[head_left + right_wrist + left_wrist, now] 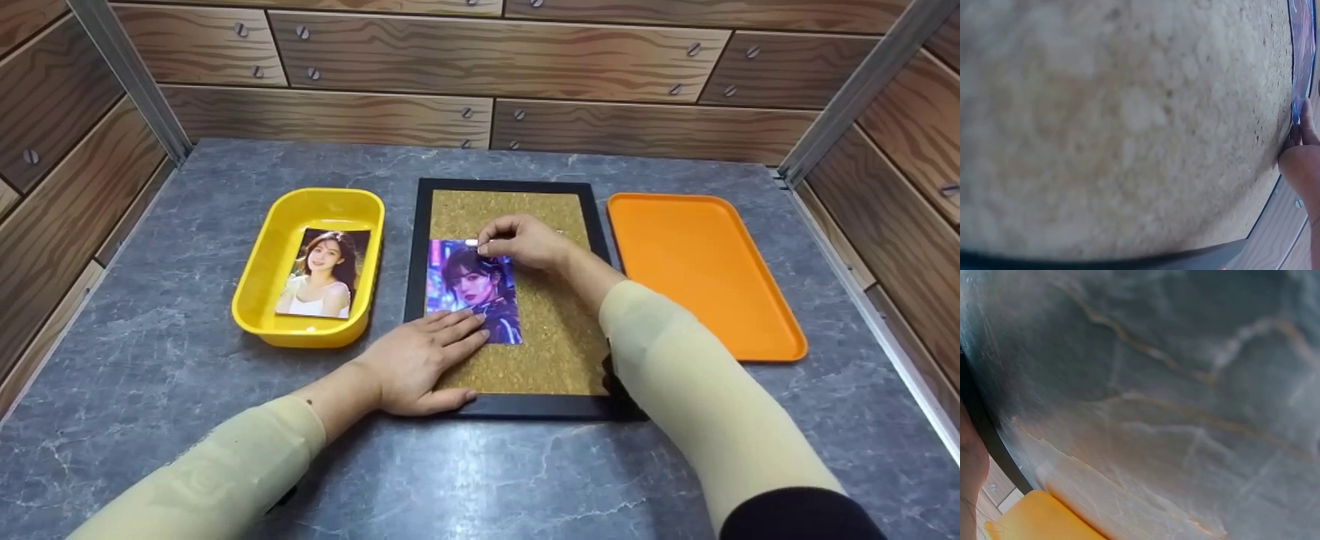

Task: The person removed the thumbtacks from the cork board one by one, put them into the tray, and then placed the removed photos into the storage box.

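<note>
A portrait photo in purple and blue tones (469,281) lies on the cork board (559,352), which has a black frame (540,407). My left hand (424,364) rests flat, fingers spread over the photo's lower left part, thumb on the frame's lower edge. At the photo's top edge my right hand (521,241) pinches a small pale pin-like piece between thumb and forefinger; the fingers mostly hide it. In the right wrist view, the fingertips (1307,115) touch the photo's edge. Only a sliver of the left hand (968,467) appears in the left wrist view.
To the left stands a yellow tub (259,289) holding a photo of a person in a white top (321,274). An orange tray (701,277) lies right of the board. All sit on a grey marbled table (180,322), with wood-patterned walls (495,60) around it.
</note>
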Tool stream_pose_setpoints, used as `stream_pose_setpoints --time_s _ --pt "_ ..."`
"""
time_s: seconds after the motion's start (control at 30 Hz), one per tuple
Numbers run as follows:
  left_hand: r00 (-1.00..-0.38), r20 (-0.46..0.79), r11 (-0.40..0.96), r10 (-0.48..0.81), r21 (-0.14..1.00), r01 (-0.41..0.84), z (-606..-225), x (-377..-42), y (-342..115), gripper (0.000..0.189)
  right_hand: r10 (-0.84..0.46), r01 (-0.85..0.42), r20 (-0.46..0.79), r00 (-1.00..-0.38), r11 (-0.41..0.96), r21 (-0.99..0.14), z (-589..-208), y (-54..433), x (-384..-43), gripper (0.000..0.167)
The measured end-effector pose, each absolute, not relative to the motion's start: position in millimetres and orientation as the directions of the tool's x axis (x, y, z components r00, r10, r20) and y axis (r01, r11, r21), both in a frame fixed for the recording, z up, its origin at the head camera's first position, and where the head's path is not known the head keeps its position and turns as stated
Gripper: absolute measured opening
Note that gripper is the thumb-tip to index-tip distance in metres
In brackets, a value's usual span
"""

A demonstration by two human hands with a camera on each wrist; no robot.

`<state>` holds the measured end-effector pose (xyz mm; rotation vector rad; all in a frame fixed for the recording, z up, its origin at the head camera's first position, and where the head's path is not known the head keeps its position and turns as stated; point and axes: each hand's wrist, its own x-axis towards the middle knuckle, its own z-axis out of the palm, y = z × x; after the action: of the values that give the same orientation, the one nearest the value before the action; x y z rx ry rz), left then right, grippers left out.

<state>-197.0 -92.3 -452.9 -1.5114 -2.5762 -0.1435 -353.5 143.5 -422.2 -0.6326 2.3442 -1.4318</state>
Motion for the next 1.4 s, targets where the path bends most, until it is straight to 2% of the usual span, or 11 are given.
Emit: stream_pose_setpoints --time_s 0.13,0.4,0.57,0.9,1.4 --pt "-0.484 0.169 0.489 0.859 0.014 0.872 -454 -198 -92 0.079 -0.534 -0.220 -0.028 -0.845 0.395 -0.892 -419 146 -351 0.010" --pt "-0.488 0.158 0.492 0.858 0.021 0.871 -454 -199 -93 0.080 -0.533 -0.192 -0.040 -0.845 0.373 -0.908 -409 154 -348 0.019" --pt "-0.492 0.153 0.494 0.857 0.024 0.869 -453 -199 -93 0.080 -0.518 -0.183 -0.060 -0.853 0.405 -0.896 -400 162 -346 0.021" --pt "-0.481 0.171 0.484 0.860 0.023 0.875 -453 -199 -93 0.079 -0.519 -0.197 -0.046 -0.854 0.403 -0.893 -391 179 -341 0.014" --pt "-0.477 0.172 0.482 0.862 0.015 0.876 -454 -197 -92 0.080 -0.493 -0.223 -0.004 -0.870 0.401 -0.889 -378 208 -332 0.023"
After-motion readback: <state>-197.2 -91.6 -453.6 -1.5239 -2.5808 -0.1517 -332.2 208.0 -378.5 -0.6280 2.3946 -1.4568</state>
